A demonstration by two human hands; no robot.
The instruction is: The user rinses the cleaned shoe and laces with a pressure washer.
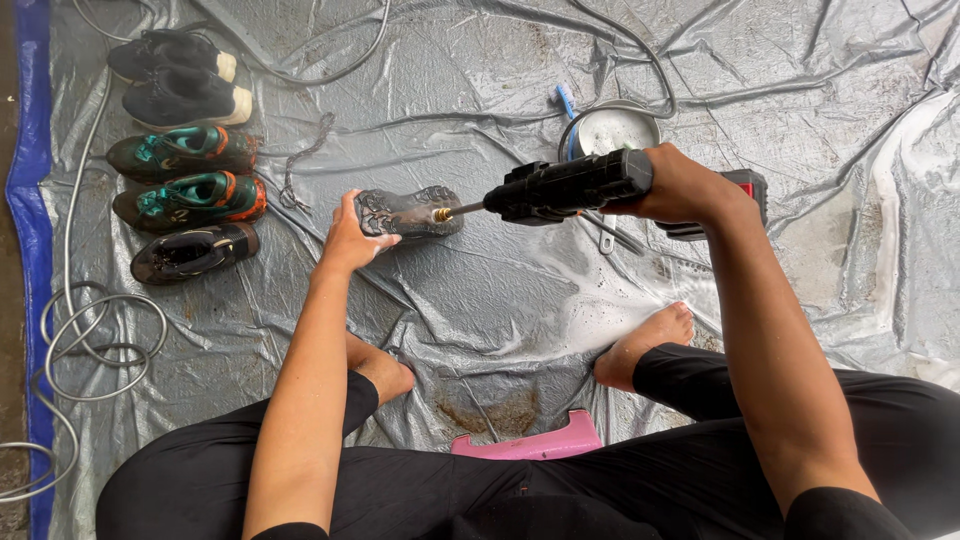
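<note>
My left hand (350, 238) grips the heel end of a dark shoe (412, 211), held sole-up just above the wet grey tarp (480, 300). My right hand (685, 185) is closed around a black cordless spray gun (570, 187) with a red and black battery pack at its rear. The gun's brass nozzle tip (443, 213) points left and nearly touches the shoe's sole. My bare feet rest on the tarp below, and I sit on a low pink stool (535, 443).
Several shoes (185, 150) lie in a row at the left: two black, two teal and orange, one dark. A metal bowl of soapy water (608, 130) with a blue brush stands behind the gun. A grey hose (90, 340) coils at the left.
</note>
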